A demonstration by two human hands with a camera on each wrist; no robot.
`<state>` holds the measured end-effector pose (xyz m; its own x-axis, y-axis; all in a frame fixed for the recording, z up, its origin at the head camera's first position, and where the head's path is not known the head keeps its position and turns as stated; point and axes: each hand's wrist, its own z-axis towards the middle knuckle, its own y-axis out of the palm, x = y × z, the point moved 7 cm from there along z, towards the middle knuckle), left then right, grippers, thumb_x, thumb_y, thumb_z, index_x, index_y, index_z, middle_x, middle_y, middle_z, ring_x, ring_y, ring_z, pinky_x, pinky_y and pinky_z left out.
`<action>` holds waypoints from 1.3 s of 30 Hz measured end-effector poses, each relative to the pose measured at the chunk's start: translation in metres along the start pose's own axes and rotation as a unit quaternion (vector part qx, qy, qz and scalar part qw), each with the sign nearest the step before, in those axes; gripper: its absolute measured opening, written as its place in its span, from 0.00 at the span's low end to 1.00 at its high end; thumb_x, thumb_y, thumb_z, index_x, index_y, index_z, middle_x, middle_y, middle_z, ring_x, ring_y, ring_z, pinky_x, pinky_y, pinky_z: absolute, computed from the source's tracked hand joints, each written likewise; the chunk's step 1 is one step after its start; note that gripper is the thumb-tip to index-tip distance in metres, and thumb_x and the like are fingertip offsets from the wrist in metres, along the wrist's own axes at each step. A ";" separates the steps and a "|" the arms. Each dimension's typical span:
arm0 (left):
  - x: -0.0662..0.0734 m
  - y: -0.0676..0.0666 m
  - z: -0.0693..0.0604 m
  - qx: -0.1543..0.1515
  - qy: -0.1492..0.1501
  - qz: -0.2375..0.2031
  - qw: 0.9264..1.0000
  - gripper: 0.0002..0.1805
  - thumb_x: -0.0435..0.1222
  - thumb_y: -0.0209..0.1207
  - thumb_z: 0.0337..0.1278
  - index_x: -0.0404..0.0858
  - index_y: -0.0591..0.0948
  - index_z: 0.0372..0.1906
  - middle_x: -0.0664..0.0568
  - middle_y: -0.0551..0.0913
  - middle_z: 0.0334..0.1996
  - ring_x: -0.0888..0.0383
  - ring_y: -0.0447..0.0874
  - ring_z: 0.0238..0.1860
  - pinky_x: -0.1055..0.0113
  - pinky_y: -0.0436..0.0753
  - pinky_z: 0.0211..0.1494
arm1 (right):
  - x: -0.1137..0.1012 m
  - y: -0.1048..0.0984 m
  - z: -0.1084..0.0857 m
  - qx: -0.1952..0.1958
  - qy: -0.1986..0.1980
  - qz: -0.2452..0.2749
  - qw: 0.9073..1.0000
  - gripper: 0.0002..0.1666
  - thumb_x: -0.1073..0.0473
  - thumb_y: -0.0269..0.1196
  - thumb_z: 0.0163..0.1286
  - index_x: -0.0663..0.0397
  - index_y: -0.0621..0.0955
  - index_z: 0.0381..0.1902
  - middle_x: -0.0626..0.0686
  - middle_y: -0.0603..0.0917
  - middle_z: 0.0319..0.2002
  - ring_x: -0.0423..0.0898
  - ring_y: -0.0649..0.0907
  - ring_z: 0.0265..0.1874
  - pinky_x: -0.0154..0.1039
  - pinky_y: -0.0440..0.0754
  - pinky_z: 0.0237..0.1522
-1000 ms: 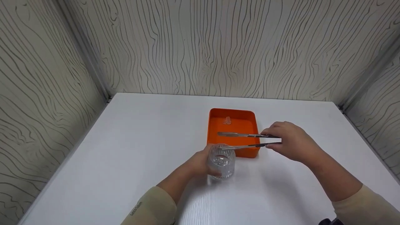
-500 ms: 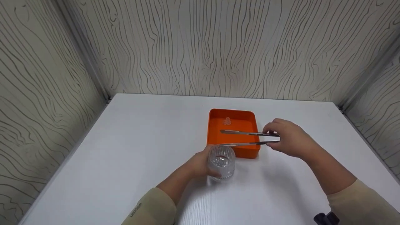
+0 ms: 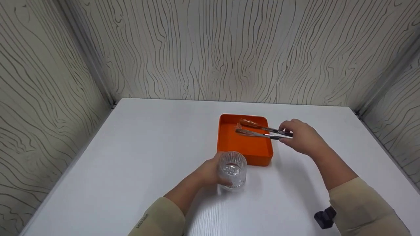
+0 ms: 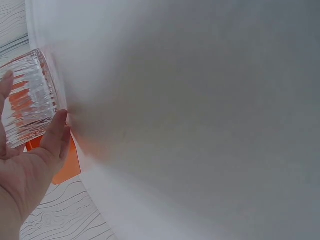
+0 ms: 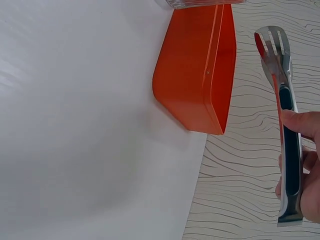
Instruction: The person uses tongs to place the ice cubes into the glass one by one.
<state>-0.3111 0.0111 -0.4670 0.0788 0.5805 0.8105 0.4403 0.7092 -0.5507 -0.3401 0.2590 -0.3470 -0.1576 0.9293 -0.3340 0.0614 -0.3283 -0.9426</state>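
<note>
My left hand [image 3: 208,172] grips a clear ribbed drinking glass [image 3: 241,175] from its left side. The glass [image 4: 32,100] appears in the left wrist view with fingers and thumb around it; something clear lies in its lower part. My right hand [image 3: 303,137] holds metal tongs [image 3: 251,133] with dark grips by their handles. The tongs' arms stand apart over the orange tray [image 3: 226,144], their tips at the far part. A small clear piece [image 3: 238,126] shows beside the tips, partly hidden. In the right wrist view, the tongs [image 5: 282,95] show one slotted end.
The tray stands on a white table [image 3: 147,147], just behind the glass. A pale wall [image 3: 210,49] with dark wavy lines rises at the table's back edge. A black device [image 3: 325,218] is on the right forearm.
My right hand has carried the tongs away from the glass to the tray's far part, and the gap between their arms has narrowed. The left hand and glass have stayed put.
</note>
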 end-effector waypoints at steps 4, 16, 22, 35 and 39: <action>0.000 0.000 -0.001 0.003 0.005 -0.001 1.000 0.47 0.40 0.76 0.26 0.60 0.61 0.58 0.65 0.74 0.51 0.58 0.71 0.54 0.53 0.71 0.59 | 0.006 0.008 0.010 -0.004 0.016 0.011 1.000 0.14 0.60 0.63 0.59 0.53 0.77 0.44 0.56 0.76 0.39 0.52 0.74 0.36 0.49 0.79 0.39; -0.001 0.000 -0.001 -0.002 0.006 -0.009 1.000 0.48 0.40 0.75 0.27 0.58 0.61 0.59 0.64 0.73 0.50 0.58 0.70 0.53 0.54 0.72 0.58 | 0.016 0.034 0.032 -0.026 0.067 0.024 0.997 0.18 0.58 0.61 0.62 0.59 0.75 0.47 0.59 0.75 0.40 0.53 0.74 0.37 0.47 0.78 0.40; -0.002 0.000 0.000 -0.002 0.005 -0.009 1.000 0.48 0.41 0.76 0.26 0.59 0.61 0.58 0.64 0.73 0.50 0.59 0.70 0.53 0.54 0.72 0.58 | 0.016 0.043 0.036 -0.021 0.090 0.021 0.995 0.17 0.58 0.58 0.63 0.61 0.74 0.48 0.61 0.74 0.40 0.54 0.74 0.36 0.47 0.78 0.39; 0.001 -0.001 0.000 -0.006 0.018 0.009 1.000 0.48 0.40 0.75 0.27 0.56 0.61 0.59 0.60 0.74 0.52 0.58 0.71 0.53 0.56 0.73 0.57 | 0.009 0.057 0.042 -0.006 0.118 -0.004 0.993 0.13 0.60 0.56 0.63 0.59 0.74 0.44 0.59 0.73 0.36 0.54 0.73 0.33 0.47 0.78 0.37; 0.001 -0.002 0.000 -0.005 0.017 0.009 1.000 0.47 0.40 0.75 0.27 0.56 0.61 0.59 0.60 0.74 0.52 0.58 0.71 0.53 0.55 0.73 0.58 | 0.006 0.060 0.044 -0.008 0.120 -0.004 0.993 0.14 0.60 0.55 0.64 0.60 0.73 0.45 0.59 0.73 0.36 0.54 0.73 0.33 0.46 0.78 0.37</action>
<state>-0.3117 0.0107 -0.4649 0.1179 0.5795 0.8064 0.4479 0.6937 -0.5640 -0.3810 0.2377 -0.4059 0.0808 0.9460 -0.3139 0.0761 -0.3199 -0.9444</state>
